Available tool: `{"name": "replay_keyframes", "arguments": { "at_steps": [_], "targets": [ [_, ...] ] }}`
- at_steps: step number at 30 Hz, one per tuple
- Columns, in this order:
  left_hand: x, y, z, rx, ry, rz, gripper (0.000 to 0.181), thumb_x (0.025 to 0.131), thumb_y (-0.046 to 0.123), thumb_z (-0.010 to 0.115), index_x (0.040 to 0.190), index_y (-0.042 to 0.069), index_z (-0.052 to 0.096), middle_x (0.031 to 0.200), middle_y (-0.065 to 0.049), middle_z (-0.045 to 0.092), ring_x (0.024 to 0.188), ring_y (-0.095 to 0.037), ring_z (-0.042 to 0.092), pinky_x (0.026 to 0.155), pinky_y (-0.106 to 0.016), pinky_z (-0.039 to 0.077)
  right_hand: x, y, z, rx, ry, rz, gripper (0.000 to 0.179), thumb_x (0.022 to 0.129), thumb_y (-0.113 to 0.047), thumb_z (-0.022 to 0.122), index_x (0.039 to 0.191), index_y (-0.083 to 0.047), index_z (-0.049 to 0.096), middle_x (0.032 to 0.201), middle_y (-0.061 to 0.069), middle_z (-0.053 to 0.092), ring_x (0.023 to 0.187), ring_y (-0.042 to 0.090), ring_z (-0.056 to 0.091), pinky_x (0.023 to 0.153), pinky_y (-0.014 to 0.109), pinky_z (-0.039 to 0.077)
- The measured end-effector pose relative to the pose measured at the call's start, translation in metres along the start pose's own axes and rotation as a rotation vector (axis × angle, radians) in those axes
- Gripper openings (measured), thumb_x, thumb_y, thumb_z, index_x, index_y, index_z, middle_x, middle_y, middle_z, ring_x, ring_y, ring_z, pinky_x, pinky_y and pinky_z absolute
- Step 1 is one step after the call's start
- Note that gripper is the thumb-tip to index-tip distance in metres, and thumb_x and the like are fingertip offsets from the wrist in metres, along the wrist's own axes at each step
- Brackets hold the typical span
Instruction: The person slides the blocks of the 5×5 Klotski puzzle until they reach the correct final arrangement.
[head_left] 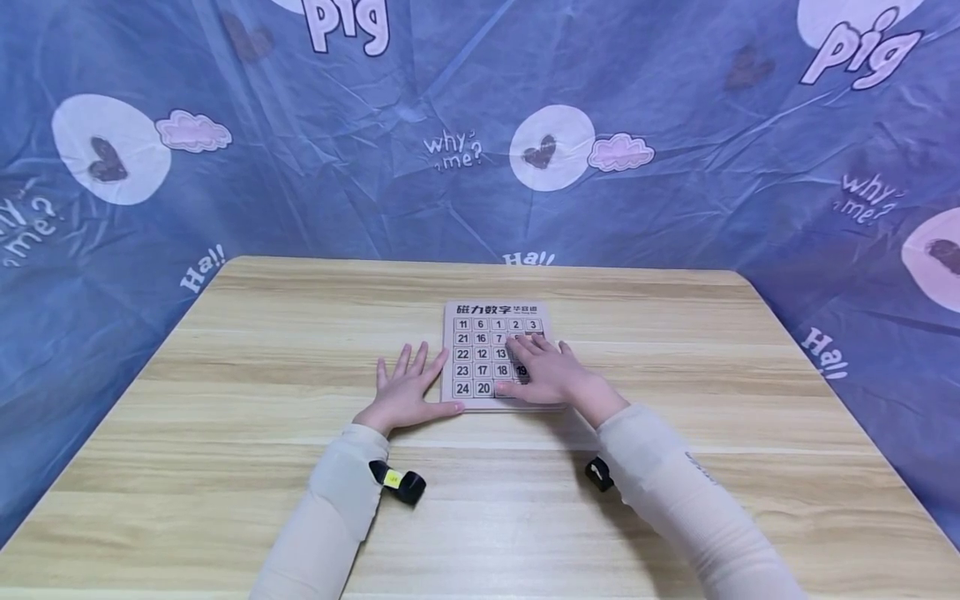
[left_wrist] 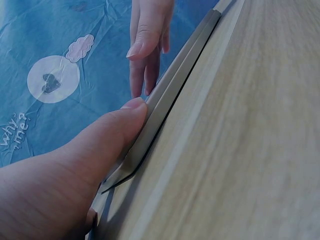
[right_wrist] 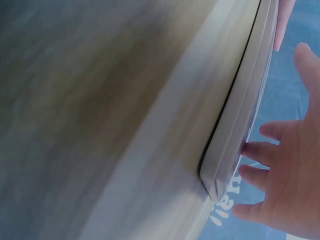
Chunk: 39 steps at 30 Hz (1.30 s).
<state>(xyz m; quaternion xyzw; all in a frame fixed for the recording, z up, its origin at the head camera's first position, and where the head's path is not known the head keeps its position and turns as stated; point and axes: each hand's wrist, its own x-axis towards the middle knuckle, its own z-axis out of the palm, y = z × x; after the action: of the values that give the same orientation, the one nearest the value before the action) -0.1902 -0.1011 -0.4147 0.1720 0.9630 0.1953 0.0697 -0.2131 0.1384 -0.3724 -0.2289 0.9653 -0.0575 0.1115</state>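
A number sliding puzzle (head_left: 482, 354) lies flat on the wooden table, its white tiles with black numbers set in a pale frame. My left hand (head_left: 405, 396) spreads its fingers along the puzzle's left side, and the thumb (left_wrist: 131, 117) presses on the frame near its front left corner. Over the right-hand columns is my right hand (head_left: 546, 375), fingers straight and parted, hiding several tiles there. In the right wrist view one fingertip (right_wrist: 250, 150) meets the puzzle's top face. Along the top row, the numbers 11, 6, 1, 2 and 3 can be read.
The light wood table (head_left: 225, 433) extends around the puzzle on all sides. Behind it hangs a blue printed cloth (head_left: 360, 192). A black wrist camera (head_left: 405, 485) juts inward from the left sleeve, and another black device (head_left: 598, 473) sits by the right sleeve.
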Motion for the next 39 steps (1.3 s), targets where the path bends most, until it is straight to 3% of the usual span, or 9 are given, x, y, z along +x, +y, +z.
{"name": "replay_keyframes", "arguments": {
  "at_steps": [10,27,39],
  "targets": [
    [-0.001,0.001,-0.001,0.001,0.0,0.001,0.094,0.065,0.074,0.044,0.139,0.024,0.013,0.142,-0.011,0.003,0.127,-0.031,-0.008,0.091,-0.056,-0.015,-0.008,0.002,-0.002,0.028,-0.009,-0.014,0.084,0.078,-0.066,0.034,0.139,-0.013,0.013,0.141,0.01,0.014,0.126,0.035,0.01,0.094,0.059,0.007],
    [-0.001,0.001,-0.001,-0.001,-0.002,-0.006,0.094,0.065,0.074,0.044,0.139,0.026,0.012,0.142,-0.01,0.003,0.127,-0.029,-0.009,0.091,-0.056,-0.015,-0.071,0.015,0.009,-0.003,0.045,-0.123,0.084,0.078,-0.065,0.038,0.138,-0.009,0.019,0.139,0.011,0.022,0.124,0.036,0.015,0.092,0.061,0.012],
    [-0.001,0.001,0.0,-0.004,0.0,-0.006,0.094,0.065,0.075,0.043,0.139,0.026,0.013,0.142,-0.01,0.003,0.127,-0.029,-0.008,0.091,-0.055,-0.015,-0.091,0.006,0.019,-0.004,0.052,-0.196,0.083,0.077,-0.063,0.042,0.138,-0.01,0.02,0.139,0.012,0.02,0.124,0.035,0.016,0.092,0.06,0.013]
  ]
}}
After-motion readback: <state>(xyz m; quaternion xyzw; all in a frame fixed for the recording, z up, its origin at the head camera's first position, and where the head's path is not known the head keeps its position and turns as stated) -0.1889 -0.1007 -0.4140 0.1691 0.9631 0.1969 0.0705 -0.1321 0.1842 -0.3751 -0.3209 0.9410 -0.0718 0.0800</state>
